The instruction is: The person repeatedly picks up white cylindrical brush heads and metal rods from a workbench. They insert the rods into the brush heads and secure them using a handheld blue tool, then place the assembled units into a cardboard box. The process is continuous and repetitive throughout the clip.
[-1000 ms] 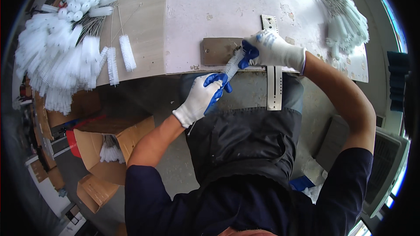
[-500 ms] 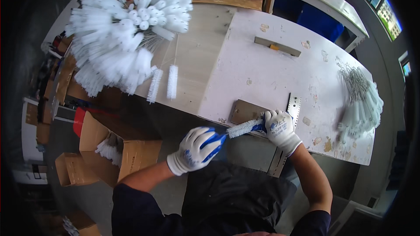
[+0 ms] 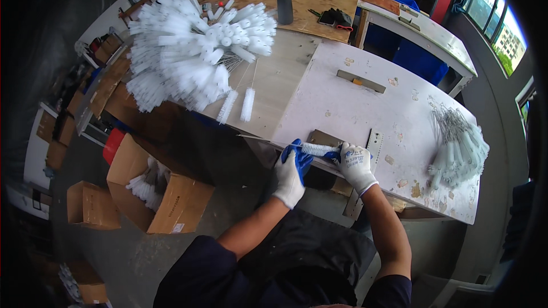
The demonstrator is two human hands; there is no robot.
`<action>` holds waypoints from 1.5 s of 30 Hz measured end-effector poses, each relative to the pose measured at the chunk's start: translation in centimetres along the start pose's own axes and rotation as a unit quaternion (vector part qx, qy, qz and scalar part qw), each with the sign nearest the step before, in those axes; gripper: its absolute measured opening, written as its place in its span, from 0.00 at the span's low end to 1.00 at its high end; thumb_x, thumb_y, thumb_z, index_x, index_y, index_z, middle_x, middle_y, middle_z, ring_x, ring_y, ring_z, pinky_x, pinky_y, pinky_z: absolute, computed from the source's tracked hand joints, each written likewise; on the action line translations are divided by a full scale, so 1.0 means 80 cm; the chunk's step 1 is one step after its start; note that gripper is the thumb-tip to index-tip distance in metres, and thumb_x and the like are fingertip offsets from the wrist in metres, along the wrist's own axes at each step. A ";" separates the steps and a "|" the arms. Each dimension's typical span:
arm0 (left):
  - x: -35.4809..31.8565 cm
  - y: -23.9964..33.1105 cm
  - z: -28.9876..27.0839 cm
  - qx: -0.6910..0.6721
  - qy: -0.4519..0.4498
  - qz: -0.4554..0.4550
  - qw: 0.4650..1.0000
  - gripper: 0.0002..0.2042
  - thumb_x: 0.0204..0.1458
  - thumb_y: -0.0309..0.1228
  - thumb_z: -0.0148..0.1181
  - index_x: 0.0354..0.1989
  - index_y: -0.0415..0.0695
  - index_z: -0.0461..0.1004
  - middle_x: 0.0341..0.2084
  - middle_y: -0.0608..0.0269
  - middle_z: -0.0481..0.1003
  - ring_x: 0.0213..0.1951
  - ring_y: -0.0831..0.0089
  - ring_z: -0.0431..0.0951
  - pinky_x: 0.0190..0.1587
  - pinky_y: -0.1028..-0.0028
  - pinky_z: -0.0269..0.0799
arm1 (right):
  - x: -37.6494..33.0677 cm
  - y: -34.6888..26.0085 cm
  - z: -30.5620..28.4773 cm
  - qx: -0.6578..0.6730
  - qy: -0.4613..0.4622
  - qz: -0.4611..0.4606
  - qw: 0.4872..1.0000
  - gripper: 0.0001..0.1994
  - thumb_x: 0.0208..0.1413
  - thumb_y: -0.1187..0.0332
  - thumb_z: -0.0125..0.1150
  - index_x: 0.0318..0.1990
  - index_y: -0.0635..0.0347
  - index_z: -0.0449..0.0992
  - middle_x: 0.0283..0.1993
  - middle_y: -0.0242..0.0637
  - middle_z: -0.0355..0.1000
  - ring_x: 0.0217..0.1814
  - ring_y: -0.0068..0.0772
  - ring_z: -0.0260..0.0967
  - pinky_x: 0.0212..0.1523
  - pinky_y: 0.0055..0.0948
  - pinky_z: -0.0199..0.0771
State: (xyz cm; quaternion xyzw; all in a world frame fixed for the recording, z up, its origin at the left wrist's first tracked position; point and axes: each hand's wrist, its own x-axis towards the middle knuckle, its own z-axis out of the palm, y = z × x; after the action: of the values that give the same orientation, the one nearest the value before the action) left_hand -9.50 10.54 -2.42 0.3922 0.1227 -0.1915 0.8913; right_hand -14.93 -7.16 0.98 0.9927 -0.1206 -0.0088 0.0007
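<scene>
A white bristle brush (image 3: 319, 149) lies crosswise between my gloved hands at the table's front edge. My left hand (image 3: 291, 172), in a white and blue glove, is closed at the brush's left end, where a thin wire stem sticks out to the left. Around its right end my right hand (image 3: 356, 166) is wrapped, in a matching glove. Just behind the brush sits a metal block (image 3: 326, 138) on the table. A perforated metal strip (image 3: 374, 147) lies beside my right hand.
A large heap of white brushes (image 3: 177, 51) covers the table's left, with two loose brushes (image 3: 247, 105) near it. A smaller brush bundle (image 3: 459, 151) lies at the right. A metal bar (image 3: 361, 81), a dark bottle (image 3: 284, 5) and an open carton (image 3: 182, 205) with brushes stand around.
My left hand has moved right and up to the brush's left end, its fingers now pointing upward. The right hand keeps its hold. The whole view has shifted, showing more of the far background.
</scene>
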 end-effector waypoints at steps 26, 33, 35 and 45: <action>0.140 -0.043 0.159 0.263 -0.098 -0.093 0.955 0.12 0.57 0.24 0.49 0.42 0.41 0.80 0.15 0.75 0.63 0.13 0.82 0.58 0.15 0.77 0.52 | 0.001 0.033 0.036 0.106 0.133 -0.087 0.982 0.15 0.56 0.54 0.62 0.35 0.56 0.75 0.32 0.40 0.79 0.36 0.41 0.79 0.40 0.39 0.76; 0.154 -0.069 0.178 0.352 -0.194 -0.144 0.904 0.13 0.58 0.25 0.48 0.40 0.40 0.82 0.16 0.73 0.66 0.16 0.81 0.60 0.18 0.76 0.56 | 0.004 0.034 0.038 0.122 0.078 -0.050 0.988 0.18 0.51 0.50 0.67 0.35 0.56 0.77 0.30 0.40 0.78 0.34 0.47 0.78 0.38 0.43 0.76; 0.162 -0.060 0.170 0.334 -0.206 -0.157 0.906 0.13 0.59 0.25 0.48 0.42 0.39 0.81 0.19 0.70 0.69 0.19 0.78 0.65 0.21 0.74 0.62 | 0.007 0.032 0.029 0.131 0.063 -0.030 0.989 0.19 0.53 0.48 0.65 0.35 0.56 0.78 0.32 0.42 0.79 0.36 0.47 0.79 0.39 0.43 0.77; 0.189 -0.003 0.118 0.505 -0.242 0.049 0.827 0.11 0.61 0.30 0.55 0.44 0.40 0.81 0.27 0.62 0.79 0.26 0.73 0.78 0.30 0.71 0.76 | 0.009 0.015 0.018 0.126 0.072 0.004 0.989 0.19 0.57 0.47 0.61 0.37 0.54 0.79 0.34 0.39 0.80 0.37 0.44 0.80 0.42 0.42 0.77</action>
State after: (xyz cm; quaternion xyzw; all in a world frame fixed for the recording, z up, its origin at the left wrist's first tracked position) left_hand 4.62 -0.36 -1.95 0.7342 -0.2300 -0.2719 0.5781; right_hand -14.56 -8.51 -0.48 0.9824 -0.1240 0.0779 -0.1156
